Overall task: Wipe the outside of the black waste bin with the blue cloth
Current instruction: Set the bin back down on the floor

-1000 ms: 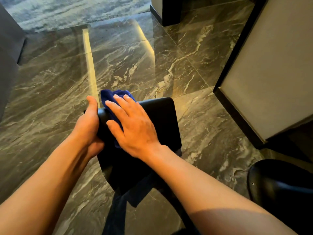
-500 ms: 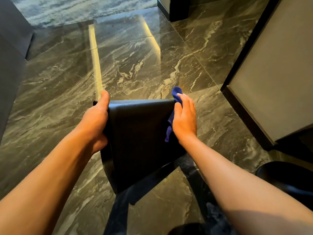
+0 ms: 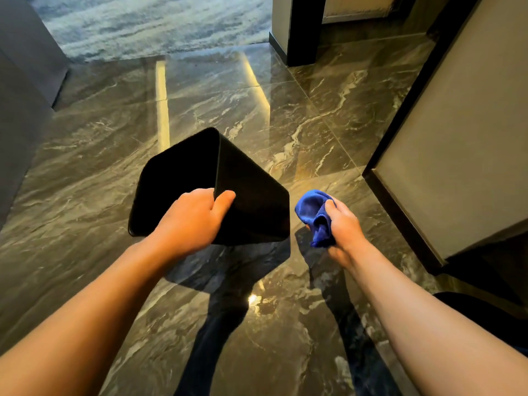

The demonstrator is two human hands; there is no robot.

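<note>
The black waste bin (image 3: 251,192) is held above the floor, tilted with its open mouth turned to the left. My left hand (image 3: 194,221) grips its near rim, fingers inside and thumb on the outer wall. To the right of the bin, apart from it, my right hand (image 3: 341,227) is closed around the bunched blue cloth (image 3: 313,212). The cloth does not touch the bin.
Glossy dark marble floor (image 3: 314,115) lies all around. A beige cabinet panel with a black edge (image 3: 451,144) stands at the right. A black-based pillar (image 3: 300,32) and a pale rug (image 3: 154,24) are at the back. A grey wall (image 3: 20,104) runs along the left.
The bin has been turned so its mouth faces left, and my left hand now holds its rim. My right hand has come off the bin's right side with the cloth.
</note>
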